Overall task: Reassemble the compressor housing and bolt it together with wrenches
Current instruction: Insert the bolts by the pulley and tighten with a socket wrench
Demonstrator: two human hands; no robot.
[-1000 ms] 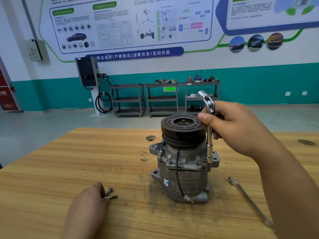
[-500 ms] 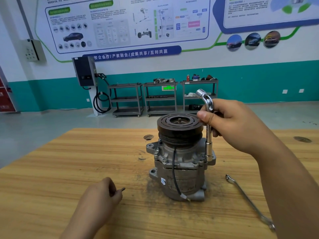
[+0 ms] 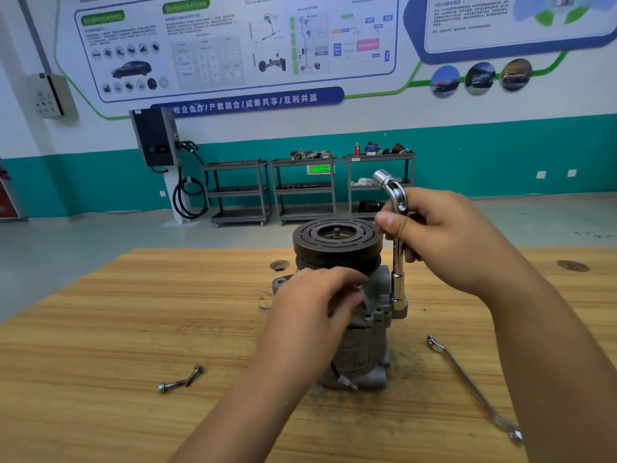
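The compressor (image 3: 362, 349) stands upright mid worktop (image 3: 133, 312). The right hand (image 3: 444, 242) grips the socket wrench (image 3: 397, 262) on its 3 o'clock flange. The left hand (image 3: 310, 309) pinches a bolt (image 3: 359, 288) at 6 o'clock. Two loose bolts (image 3: 182, 380) at 8 o'clock suggest bolting is only partway done.

Grey compressor (image 3: 364, 349) upright, chrome socket wrench (image 3: 397, 262) vertical on its flange, two bolts (image 3: 182, 379) lying left
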